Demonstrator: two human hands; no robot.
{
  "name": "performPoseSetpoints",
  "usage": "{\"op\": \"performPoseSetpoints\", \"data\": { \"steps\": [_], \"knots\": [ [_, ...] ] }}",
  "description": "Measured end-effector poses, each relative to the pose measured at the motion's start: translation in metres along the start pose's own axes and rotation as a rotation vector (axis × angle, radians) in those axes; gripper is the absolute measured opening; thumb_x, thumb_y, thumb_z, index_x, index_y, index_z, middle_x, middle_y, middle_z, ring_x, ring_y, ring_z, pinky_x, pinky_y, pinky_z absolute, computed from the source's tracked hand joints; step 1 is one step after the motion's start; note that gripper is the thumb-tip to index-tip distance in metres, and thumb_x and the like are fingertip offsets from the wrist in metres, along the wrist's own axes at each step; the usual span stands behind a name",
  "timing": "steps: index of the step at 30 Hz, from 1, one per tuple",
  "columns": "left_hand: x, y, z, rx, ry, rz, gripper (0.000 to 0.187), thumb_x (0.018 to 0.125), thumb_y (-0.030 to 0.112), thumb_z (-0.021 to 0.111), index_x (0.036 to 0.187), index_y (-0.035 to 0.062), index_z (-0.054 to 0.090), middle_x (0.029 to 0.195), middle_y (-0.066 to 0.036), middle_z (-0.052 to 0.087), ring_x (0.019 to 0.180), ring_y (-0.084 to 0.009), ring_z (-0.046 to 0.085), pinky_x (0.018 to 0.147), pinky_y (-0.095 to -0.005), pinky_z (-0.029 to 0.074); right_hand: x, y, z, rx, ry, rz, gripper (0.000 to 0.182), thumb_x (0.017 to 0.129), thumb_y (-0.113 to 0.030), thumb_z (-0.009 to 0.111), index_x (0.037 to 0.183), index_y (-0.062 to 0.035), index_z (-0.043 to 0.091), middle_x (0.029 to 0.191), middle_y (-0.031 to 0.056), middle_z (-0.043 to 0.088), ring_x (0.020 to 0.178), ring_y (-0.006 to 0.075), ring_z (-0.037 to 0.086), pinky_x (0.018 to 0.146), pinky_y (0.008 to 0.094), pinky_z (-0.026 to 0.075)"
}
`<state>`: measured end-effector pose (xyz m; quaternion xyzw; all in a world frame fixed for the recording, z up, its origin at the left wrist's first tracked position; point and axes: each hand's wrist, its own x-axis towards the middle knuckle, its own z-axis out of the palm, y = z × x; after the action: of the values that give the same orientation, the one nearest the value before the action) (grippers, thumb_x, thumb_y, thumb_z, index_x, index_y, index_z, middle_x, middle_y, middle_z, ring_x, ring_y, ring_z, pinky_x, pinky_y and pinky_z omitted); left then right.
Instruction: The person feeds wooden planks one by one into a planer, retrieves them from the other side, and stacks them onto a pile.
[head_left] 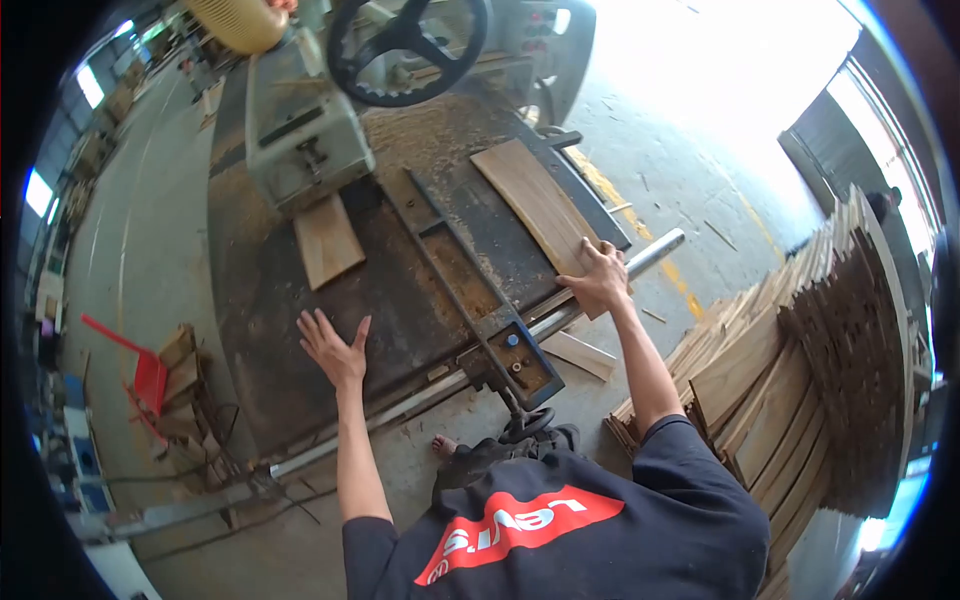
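Slanting forward-left from the right hand [598, 281], the long board [535, 200].
That hand touches its near end, whether pinching I cannot tell; the left hand [337, 350], spread, is farther off.

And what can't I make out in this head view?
Head view:
- Far end of the short board: hidden by the grey machine housing.
- Top of the black handwheel: cut off by the upper edge.
- Palm of the right hand: hidden by the hand's back, leaving its grip on the long board unclear.

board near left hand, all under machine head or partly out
Partly out: the board extends past the machine head; far end hidden.
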<state>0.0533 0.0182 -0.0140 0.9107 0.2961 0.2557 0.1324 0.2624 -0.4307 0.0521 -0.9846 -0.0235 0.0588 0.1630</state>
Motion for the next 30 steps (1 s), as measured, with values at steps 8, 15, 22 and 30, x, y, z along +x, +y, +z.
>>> {"op": "performPoseSetpoints", "data": {
  "steps": [8,15,22,30],
  "knots": [
    [-0.050,0.036,-0.033,-0.489,0.123,0.127,0.085,0.081,0.041,0.087,0.147,-0.0007,0.051,0.156,-0.022,0.047,0.151,-0.0407,0.033,0.119,-0.0552,0.031,-0.019,-0.022,-0.002,1.151,-0.441,0.042,0.083,0.078,-0.071,0.072,0.130,-0.0050,0.068,0.102,0.0138,0.073,0.090,0.0256,0.073,0.081,0.0401,0.059],
    [-0.143,0.143,-0.141,-0.679,-0.278,0.161,0.136,0.062,0.034,0.100,0.163,-0.0019,0.015,0.160,-0.025,0.037,0.149,-0.0357,0.038,0.119,-0.0443,0.033,-0.152,-0.129,0.024,1.962,-1.010,0.139,0.081,0.091,-0.060,0.061,0.143,0.0006,0.052,0.123,0.0163,0.069,0.106,0.0249,0.071,0.093,0.0377,0.058],
    [-0.171,0.084,-0.125,-0.638,-0.226,-0.112,0.144,0.061,0.017,0.098,0.161,-0.0042,-0.003,0.154,-0.028,0.040,0.142,-0.0377,0.045,0.116,-0.0426,0.040,-0.180,-0.175,0.097,1.362,-0.969,-0.088,0.053,0.099,-0.030,0.060,0.139,0.0049,0.057,0.125,0.0127,0.068,0.109,0.0184,0.067,0.097,0.0314,0.052],
    [-0.146,0.018,-0.099,-0.361,-0.247,0.054,0.139,0.056,0.038,0.098,0.159,-0.0092,0.016,0.162,-0.031,0.028,0.155,-0.0454,0.019,0.124,-0.0587,0.020,-0.203,-0.209,0.150,0.761,-0.074,-0.517,0.047,0.089,-0.002,0.060,0.135,0.0064,0.056,0.140,0.0251,0.055,0.118,0.0344,0.061,0.098,0.0440,0.050]
  ]
}}
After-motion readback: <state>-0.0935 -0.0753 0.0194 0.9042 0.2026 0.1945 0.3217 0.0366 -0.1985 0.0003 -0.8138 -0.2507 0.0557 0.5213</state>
